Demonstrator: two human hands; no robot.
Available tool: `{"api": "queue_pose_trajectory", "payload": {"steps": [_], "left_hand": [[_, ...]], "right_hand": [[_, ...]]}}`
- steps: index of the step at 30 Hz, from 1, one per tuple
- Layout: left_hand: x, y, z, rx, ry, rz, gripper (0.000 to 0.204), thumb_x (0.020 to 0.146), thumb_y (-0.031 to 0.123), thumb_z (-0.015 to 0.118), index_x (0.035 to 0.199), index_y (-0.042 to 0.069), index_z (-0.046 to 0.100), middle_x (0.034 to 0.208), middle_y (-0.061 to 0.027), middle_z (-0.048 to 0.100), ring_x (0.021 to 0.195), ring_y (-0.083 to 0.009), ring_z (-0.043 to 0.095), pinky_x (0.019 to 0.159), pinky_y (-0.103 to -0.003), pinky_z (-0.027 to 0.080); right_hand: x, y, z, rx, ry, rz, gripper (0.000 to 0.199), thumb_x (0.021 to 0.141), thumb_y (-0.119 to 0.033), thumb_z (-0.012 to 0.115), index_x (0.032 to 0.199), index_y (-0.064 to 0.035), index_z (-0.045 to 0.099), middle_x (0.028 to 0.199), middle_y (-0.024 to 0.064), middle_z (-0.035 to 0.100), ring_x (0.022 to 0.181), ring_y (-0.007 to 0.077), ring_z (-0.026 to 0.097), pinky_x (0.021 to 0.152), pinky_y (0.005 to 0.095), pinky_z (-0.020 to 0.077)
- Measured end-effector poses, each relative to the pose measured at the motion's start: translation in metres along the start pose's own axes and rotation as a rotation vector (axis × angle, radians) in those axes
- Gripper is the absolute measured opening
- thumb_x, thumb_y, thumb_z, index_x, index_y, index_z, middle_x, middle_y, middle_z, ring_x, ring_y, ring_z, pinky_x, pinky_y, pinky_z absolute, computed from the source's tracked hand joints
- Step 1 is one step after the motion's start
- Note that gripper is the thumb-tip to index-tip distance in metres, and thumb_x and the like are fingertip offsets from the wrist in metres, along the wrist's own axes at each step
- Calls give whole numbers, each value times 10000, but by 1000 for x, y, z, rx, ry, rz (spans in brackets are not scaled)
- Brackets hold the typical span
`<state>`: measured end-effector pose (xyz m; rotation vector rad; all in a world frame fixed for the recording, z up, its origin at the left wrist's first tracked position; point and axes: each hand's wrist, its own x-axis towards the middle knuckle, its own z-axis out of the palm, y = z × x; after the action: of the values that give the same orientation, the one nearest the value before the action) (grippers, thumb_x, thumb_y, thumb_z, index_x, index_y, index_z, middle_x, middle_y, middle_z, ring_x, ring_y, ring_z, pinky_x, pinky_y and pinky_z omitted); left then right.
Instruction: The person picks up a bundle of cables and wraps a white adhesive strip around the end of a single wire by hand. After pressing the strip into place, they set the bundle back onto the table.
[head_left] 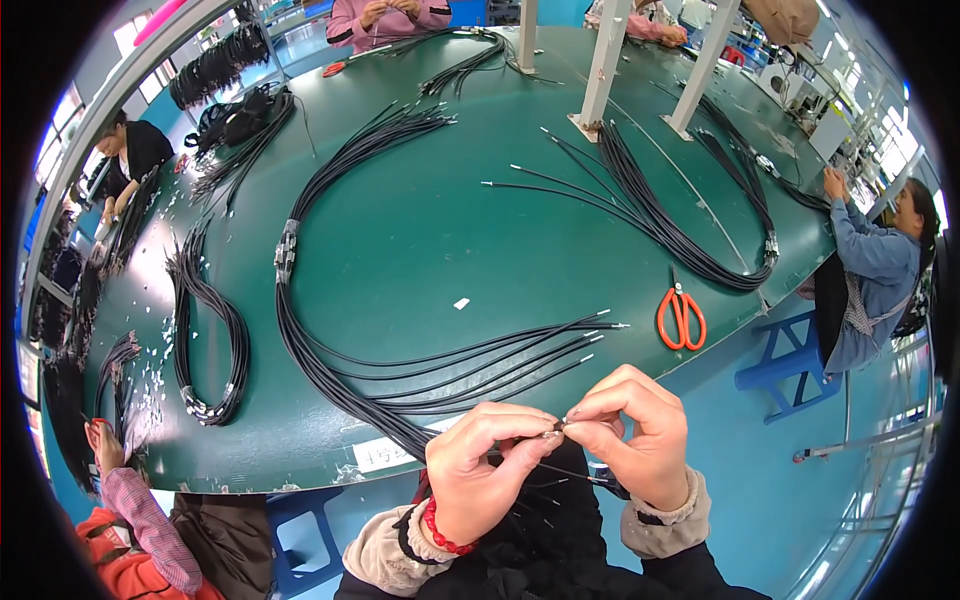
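Note:
At the near edge of the table, my left hand (487, 462) and my right hand (640, 440) meet, thumbs and forefingers pinched together. Between the fingertips is a small black cable end (559, 427) with a bit of metal showing; most of it is covered by the fingers. Thin dark strands hang below the hands over my lap. Just beyond my left hand lies a long bundle of black cables (330, 370), curving away across the table, several silver-tipped ends fanned toward the right. A pair of scissors (681, 318) with orange handles rests beyond my right hand.
The green table (430, 240) carries more cable bundles, one at the right (680, 235) and one at the left (235, 345). White posts (604, 75) rise from its far part. White scraps lie at the left. Co-workers sit around; a blue stool (785, 370) stands right.

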<state>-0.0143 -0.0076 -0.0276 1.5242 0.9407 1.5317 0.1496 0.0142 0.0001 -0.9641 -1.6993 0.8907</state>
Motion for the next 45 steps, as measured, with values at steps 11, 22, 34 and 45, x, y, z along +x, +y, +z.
{"api": "queue_pose_trajectory", "payload": {"steps": [11,22,34,45], "left_hand": [[-1,11,14,93,78,66,236,683,-93,721,882,5,639,840,-112,678,744,-192,670,612,-250,547],[2,15,21,164,80,123,244,683,-139,694,895,-37,632,816,-131,643,698,-175,640,611,-243,523],[3,35,22,96,108,12,200,714,-127,672,885,-32,633,774,-104,613,640,-146,613,562,-224,489],[-6,33,21,213,100,128,210,705,-128,669,884,-23,636,756,-87,609,634,-135,603,557,-214,470]], "right_hand": [[-8,-11,0,-30,110,-2,101,731,7,698,806,-5,632,759,70,614,583,81,510,485,199,377],[-9,-10,-1,-39,151,-56,91,740,-11,695,804,-13,630,749,67,613,587,84,510,485,200,376],[-9,-28,-1,-88,200,-82,125,732,-33,731,799,-14,627,740,67,603,596,96,520,491,207,396],[-18,-17,1,1,171,-70,145,722,-31,743,793,-9,618,753,81,596,628,111,547,511,215,422]]}}
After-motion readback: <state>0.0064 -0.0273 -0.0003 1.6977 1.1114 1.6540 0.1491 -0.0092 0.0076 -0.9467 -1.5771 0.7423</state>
